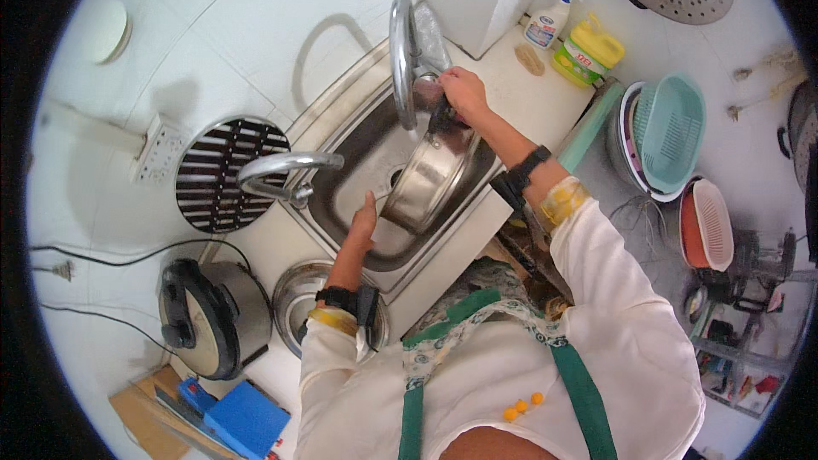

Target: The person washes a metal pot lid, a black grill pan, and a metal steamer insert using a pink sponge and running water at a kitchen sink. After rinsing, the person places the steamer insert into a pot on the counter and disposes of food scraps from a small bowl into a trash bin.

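Note:
A stainless steel pan (427, 180) lies tilted on its side in the steel sink (358, 195). Its dark handle (439, 116) points up toward the tall chrome faucet (401, 64). My right hand (465, 91) has curled fingers at the base of this faucet, just above the pan handle; whether it grips the faucet lever or the handle is hard to see. My left hand (364, 223) is over the near left part of the sink, thumb raised, beside the pan's lower edge, with nothing seen in it. A second curved chrome spout (291, 161) rises at the sink's left corner.
Left of the sink are a steel bowl (300, 281), an electric pressure cooker (217, 319) and a blue box (249, 418). A spray bottle (549, 19) and yellow jug (585, 51) stand at the back right. Plastic baskets (671, 131) hang at right.

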A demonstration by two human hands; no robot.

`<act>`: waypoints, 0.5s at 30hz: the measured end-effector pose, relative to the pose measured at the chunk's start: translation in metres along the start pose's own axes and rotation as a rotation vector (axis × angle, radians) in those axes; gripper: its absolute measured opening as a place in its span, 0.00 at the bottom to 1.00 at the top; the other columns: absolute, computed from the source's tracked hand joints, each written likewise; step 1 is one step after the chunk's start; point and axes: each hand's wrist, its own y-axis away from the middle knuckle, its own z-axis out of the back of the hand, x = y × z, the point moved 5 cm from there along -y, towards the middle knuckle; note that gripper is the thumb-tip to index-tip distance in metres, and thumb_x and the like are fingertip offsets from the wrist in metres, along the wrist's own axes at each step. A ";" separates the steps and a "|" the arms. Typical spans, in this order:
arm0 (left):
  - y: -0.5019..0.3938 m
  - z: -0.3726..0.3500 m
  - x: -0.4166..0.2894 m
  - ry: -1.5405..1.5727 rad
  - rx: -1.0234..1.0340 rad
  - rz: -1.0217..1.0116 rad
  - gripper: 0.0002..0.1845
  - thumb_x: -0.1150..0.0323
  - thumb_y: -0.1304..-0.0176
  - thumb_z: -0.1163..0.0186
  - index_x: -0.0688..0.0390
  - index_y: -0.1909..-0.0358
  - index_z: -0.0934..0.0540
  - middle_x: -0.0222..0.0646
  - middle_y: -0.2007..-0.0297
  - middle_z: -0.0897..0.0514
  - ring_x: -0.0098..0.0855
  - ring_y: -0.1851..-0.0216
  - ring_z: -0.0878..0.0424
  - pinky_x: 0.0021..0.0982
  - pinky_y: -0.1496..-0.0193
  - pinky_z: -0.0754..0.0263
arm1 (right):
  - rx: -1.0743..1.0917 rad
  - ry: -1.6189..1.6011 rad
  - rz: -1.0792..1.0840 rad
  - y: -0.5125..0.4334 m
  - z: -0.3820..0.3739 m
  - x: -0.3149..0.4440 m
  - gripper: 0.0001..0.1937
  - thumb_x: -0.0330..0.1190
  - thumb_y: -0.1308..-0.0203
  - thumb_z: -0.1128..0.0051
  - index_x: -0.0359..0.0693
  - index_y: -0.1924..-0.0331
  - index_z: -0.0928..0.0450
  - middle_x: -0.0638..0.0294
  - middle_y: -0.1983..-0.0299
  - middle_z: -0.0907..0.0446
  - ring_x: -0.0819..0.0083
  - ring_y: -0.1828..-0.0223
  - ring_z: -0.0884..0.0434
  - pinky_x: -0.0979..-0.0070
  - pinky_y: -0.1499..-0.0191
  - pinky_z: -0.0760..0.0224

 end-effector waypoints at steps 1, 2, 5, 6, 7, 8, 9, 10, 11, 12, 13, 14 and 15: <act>0.010 -0.009 -0.023 0.042 -0.028 -0.253 0.39 0.42 0.37 0.46 0.63 0.35 0.37 0.49 0.43 0.30 0.49 0.43 0.30 0.47 0.45 0.30 | 0.004 0.034 -0.033 -0.004 -0.002 0.007 0.15 0.37 0.46 0.53 0.41 0.58 0.19 0.55 0.64 0.16 0.59 0.58 0.18 0.68 0.54 0.27; 0.026 -0.020 -0.037 0.034 -0.053 -0.473 0.36 0.45 0.36 0.45 0.63 0.37 0.34 0.47 0.47 0.26 0.44 0.47 0.27 0.40 0.46 0.29 | 0.012 0.067 -0.043 -0.004 -0.005 0.015 0.16 0.39 0.46 0.53 0.42 0.58 0.19 0.54 0.63 0.17 0.57 0.57 0.18 0.67 0.54 0.27; 0.079 -0.081 -0.062 -0.514 0.083 -1.011 0.24 0.55 0.36 0.41 0.64 0.47 0.24 0.38 0.59 0.19 0.28 0.59 0.22 0.27 0.52 0.28 | 0.026 0.145 -0.034 -0.004 -0.010 0.033 0.17 0.40 0.45 0.55 0.42 0.59 0.20 0.52 0.61 0.17 0.51 0.56 0.19 0.62 0.53 0.27; 0.077 -0.088 -0.069 -0.536 0.074 -0.875 0.21 0.57 0.36 0.40 0.64 0.51 0.23 0.34 0.63 0.20 0.25 0.62 0.24 0.26 0.55 0.29 | 0.041 0.181 -0.028 -0.004 -0.011 0.036 0.17 0.40 0.44 0.56 0.41 0.59 0.20 0.50 0.60 0.17 0.50 0.56 0.19 0.61 0.53 0.27; 0.077 -0.096 -0.073 -0.516 0.099 -0.814 0.18 0.60 0.36 0.40 0.64 0.54 0.21 0.30 0.67 0.20 0.23 0.65 0.26 0.26 0.59 0.30 | 0.021 0.191 -0.020 -0.003 -0.011 0.037 0.17 0.40 0.44 0.56 0.41 0.59 0.20 0.50 0.60 0.18 0.50 0.56 0.19 0.61 0.52 0.28; 0.075 -0.104 -0.082 -0.479 0.140 -0.826 0.15 0.62 0.36 0.40 0.65 0.58 0.20 0.26 0.71 0.21 0.20 0.68 0.28 0.25 0.62 0.31 | 0.003 0.204 -0.018 -0.004 -0.008 0.037 0.17 0.40 0.43 0.57 0.40 0.59 0.20 0.49 0.59 0.18 0.49 0.55 0.20 0.60 0.52 0.28; 0.067 -0.105 -0.089 -0.445 0.116 -0.763 0.14 0.62 0.36 0.40 0.64 0.60 0.19 0.24 0.73 0.22 0.19 0.69 0.29 0.25 0.64 0.33 | -0.004 0.200 0.011 -0.002 -0.007 0.036 0.17 0.41 0.42 0.57 0.40 0.60 0.20 0.48 0.59 0.18 0.49 0.55 0.20 0.59 0.52 0.28; 0.061 -0.102 -0.091 -0.392 0.103 -0.751 0.13 0.62 0.36 0.40 0.63 0.63 0.19 0.22 0.74 0.23 0.18 0.71 0.31 0.24 0.66 0.35 | -0.054 0.147 0.009 0.001 -0.003 0.033 0.16 0.39 0.41 0.56 0.38 0.59 0.21 0.46 0.60 0.19 0.48 0.55 0.20 0.58 0.52 0.28; 0.051 -0.097 -0.095 -0.348 0.063 -0.707 0.13 0.61 0.36 0.40 0.63 0.66 0.19 0.20 0.76 0.25 0.17 0.73 0.33 0.24 0.69 0.37 | -0.031 0.124 0.058 0.009 -0.004 0.031 0.14 0.37 0.42 0.54 0.38 0.59 0.21 0.45 0.61 0.18 0.47 0.56 0.20 0.58 0.53 0.27; 0.039 -0.094 -0.097 -0.323 0.022 -0.647 0.13 0.62 0.35 0.41 0.64 0.68 0.19 0.18 0.77 0.27 0.15 0.74 0.35 0.22 0.71 0.40 | -0.020 0.086 0.150 0.017 -0.004 0.031 0.13 0.35 0.43 0.51 0.37 0.60 0.21 0.44 0.61 0.18 0.46 0.57 0.19 0.57 0.54 0.27; 0.032 -0.096 -0.101 -0.239 0.080 -0.721 0.13 0.62 0.35 0.42 0.63 0.69 0.20 0.18 0.77 0.27 0.15 0.74 0.35 0.22 0.71 0.40 | -0.018 0.065 0.177 0.029 -0.005 0.027 0.12 0.34 0.45 0.49 0.36 0.60 0.21 0.44 0.62 0.18 0.44 0.58 0.19 0.56 0.55 0.26; 0.023 -0.096 -0.104 -0.181 0.104 -0.718 0.14 0.62 0.34 0.42 0.63 0.70 0.20 0.18 0.77 0.27 0.15 0.74 0.36 0.22 0.72 0.41 | 0.089 0.062 0.304 0.050 -0.016 0.026 0.10 0.31 0.46 0.49 0.37 0.62 0.22 0.45 0.63 0.19 0.45 0.59 0.20 0.54 0.56 0.28; 0.016 -0.097 -0.107 -0.125 0.128 -0.719 0.14 0.62 0.34 0.43 0.63 0.71 0.20 0.18 0.77 0.27 0.15 0.75 0.36 0.22 0.72 0.41 | 0.221 0.109 0.318 0.072 -0.029 0.021 0.08 0.28 0.48 0.50 0.38 0.63 0.23 0.47 0.64 0.19 0.45 0.60 0.21 0.53 0.57 0.30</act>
